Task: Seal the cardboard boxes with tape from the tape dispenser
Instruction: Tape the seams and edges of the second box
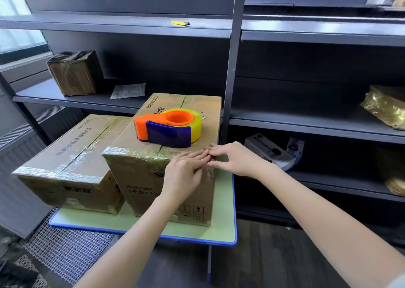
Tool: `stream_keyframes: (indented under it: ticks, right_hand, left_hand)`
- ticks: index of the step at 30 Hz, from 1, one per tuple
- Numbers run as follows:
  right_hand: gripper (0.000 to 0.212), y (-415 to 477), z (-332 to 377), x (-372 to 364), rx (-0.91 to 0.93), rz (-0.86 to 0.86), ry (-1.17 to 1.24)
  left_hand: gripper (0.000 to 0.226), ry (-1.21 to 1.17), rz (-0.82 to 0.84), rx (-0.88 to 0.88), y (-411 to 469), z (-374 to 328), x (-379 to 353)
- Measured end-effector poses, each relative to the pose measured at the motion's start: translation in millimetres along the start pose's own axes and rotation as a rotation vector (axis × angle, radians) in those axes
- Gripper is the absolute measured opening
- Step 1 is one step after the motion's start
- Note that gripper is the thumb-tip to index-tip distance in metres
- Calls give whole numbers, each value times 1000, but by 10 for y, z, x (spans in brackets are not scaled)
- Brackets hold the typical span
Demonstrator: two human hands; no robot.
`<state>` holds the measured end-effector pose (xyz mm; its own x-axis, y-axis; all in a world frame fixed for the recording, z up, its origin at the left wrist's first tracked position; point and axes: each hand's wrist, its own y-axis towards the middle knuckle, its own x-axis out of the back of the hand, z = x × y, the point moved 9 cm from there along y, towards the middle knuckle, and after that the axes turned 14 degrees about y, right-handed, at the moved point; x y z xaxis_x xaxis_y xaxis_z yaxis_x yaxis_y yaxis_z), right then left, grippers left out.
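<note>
- A small table (142, 228) with a pale green top and a blue rim stands in a storeroom. It carries two cardboard boxes.
- The tall box (144, 178) takes up the right part of the table. Shiny tape runs along its near top edge.
- A low box (72, 147) sits against the left of the tall box. It has tape on its centre seam and near edge.
- The dispenser (168, 125) rests on top of the tall box, near the front. It is orange and dark blue and holds a yellowish roll of tape. Neither hand touches it.
- Dark grey shelves (306, 117) rise behind the tall box and fill the wall.
- On the shelves, up and left of the tall box, are a small taped carton (75, 73) and a flat paper packet (128, 90).
- Higher, above the tall box, lies a yellow lighter-like item (180, 23).
- To the right of the tall box are a gold-wrapped bundle (385, 106) and, lower, a white carton (269, 152).
- Wire mesh (65, 250) covers the floor down and left of the tall box.
- The left hand (184, 174) lies flat on the tall box's front face by the right corner. Its fingers are straight, reach up to the taped edge, and grasp nothing.
- The right hand (232, 158) comes in from the right. Its straight fingers rest on the same edge and its thumb is spread below. Its fingertips meet the left hand's fingertips, and it holds nothing.
</note>
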<state>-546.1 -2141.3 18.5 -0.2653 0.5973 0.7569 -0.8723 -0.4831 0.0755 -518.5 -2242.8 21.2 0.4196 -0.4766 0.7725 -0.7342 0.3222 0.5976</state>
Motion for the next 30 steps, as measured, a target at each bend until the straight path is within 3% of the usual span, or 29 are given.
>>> stream_keyframes:
  ticks: [5,13,16,21,25,30]
  right_hand:
    - [41,11,90,-20,7,-11,-86]
    - [32,116,392,-201,-6,-126,-347]
    - [36,208,615,-357,37,-189,-401]
    - [31,427,927,-679,109,-311,-493]
    - [39,589,1049,-882,106,-465,-422]
    - [45,740,1073,-1180,-41,-617,-398]
  left_hand:
    - [30,-274,142,69,30,173,79]
    - [15,-82,-83,334,-179,1062,593]
    - [21,-10,-86,400,-210,1420,676]
    - [38,148,181,303,-195,1778,460]
    - [65,152,184,250,-233,1842,484]
    - [48,144,250,294,-224,2001,431]
